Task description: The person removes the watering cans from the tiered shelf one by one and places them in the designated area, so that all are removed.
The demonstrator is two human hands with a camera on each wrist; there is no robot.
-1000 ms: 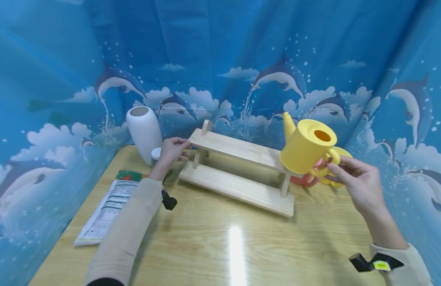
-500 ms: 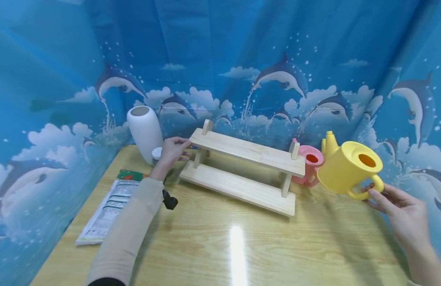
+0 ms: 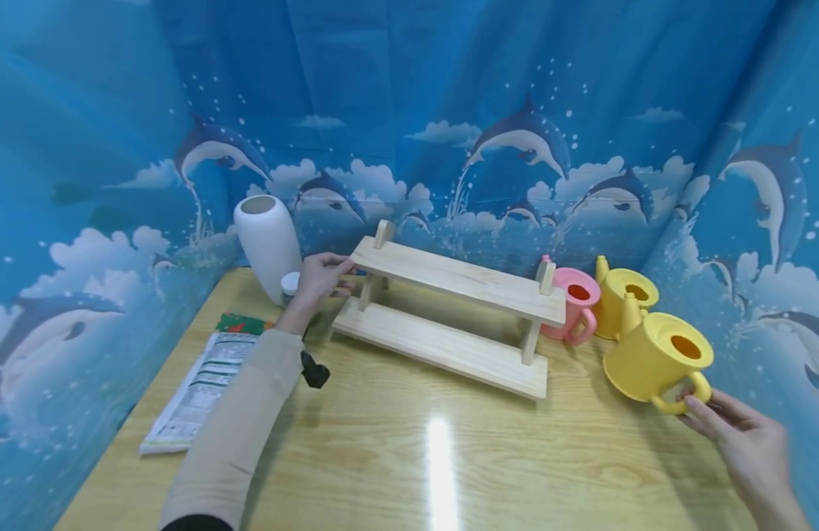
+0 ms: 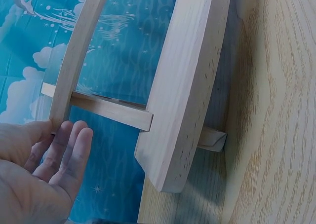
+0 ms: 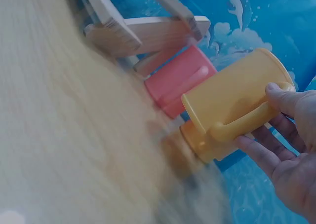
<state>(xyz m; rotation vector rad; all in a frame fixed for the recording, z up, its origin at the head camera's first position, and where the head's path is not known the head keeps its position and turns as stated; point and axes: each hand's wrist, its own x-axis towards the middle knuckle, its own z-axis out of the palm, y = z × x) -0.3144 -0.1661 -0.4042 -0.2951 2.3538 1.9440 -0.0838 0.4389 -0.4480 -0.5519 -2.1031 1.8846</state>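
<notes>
A two-tier wooden shelf (image 3: 442, 339) stands slanted across the middle of the table. At its left end my left hand (image 3: 321, 280) pinches the tip of the upper plank (image 4: 74, 61) between thumb and fingers. Over on the right, my right hand (image 3: 747, 442) grips a yellow watering can (image 3: 641, 361) by its handle (image 5: 247, 123). The can is tilted, its spout pointing up and to the back, close over the table. Behind it are a second yellow watering can (image 3: 604, 313) and a pink watering can (image 3: 568, 328), the pink one right by the shelf's right end.
A tall white vase (image 3: 270, 240) stands at the back left, with a small white-capped container (image 3: 290, 284) beside it. A printed packet (image 3: 210, 383) lies flat at the left, partly under my left forearm. A dolphin-print curtain (image 3: 442, 110) closes off the back and sides.
My right hand has carried the yellow watering can from above the shelf's right end to the right, then lower and nearer. The pink and second yellow cans came into fuller view. My left hand stayed put.
</notes>
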